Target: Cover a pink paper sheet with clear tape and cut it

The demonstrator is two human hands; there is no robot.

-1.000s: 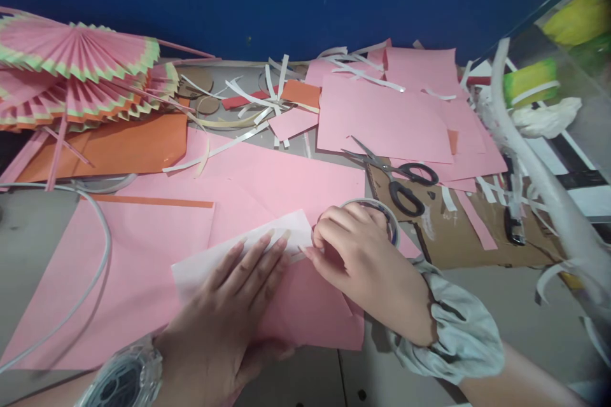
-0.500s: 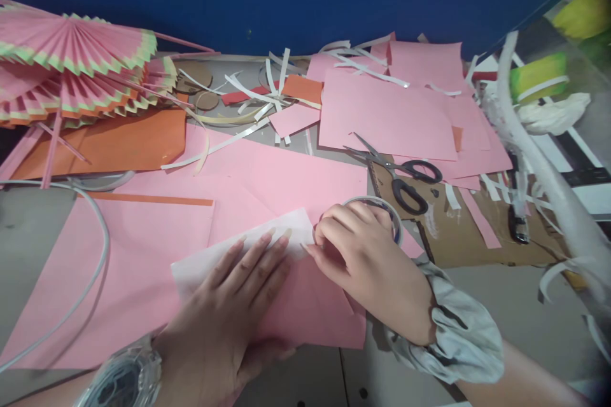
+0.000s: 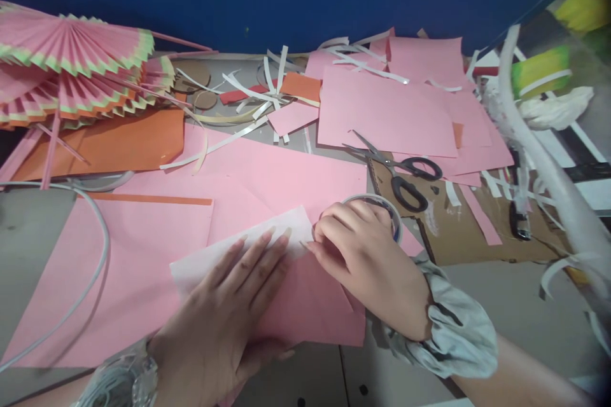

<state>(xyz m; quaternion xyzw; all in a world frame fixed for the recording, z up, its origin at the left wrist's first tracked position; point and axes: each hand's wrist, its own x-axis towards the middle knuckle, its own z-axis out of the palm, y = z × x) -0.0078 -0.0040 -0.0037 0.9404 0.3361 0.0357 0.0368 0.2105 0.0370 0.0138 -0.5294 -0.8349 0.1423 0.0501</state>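
Left hand (image 3: pixel 238 296) lies flat and unclenched, the white paper (image 3: pixel 203 262) directly beneath it.

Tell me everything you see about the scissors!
The scissors have black loop handles, plastic-looking, and grey, metal-looking blades, joined at a pivot. They lie partly open, blades pointing away and to the left. One blade tip overlaps a pink sheet; the lower handle rests over brown cardboard. The right hand is near, not touching.

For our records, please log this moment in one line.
left hand: laid on white paper; right hand: curled at paper's end; scissors: lying open
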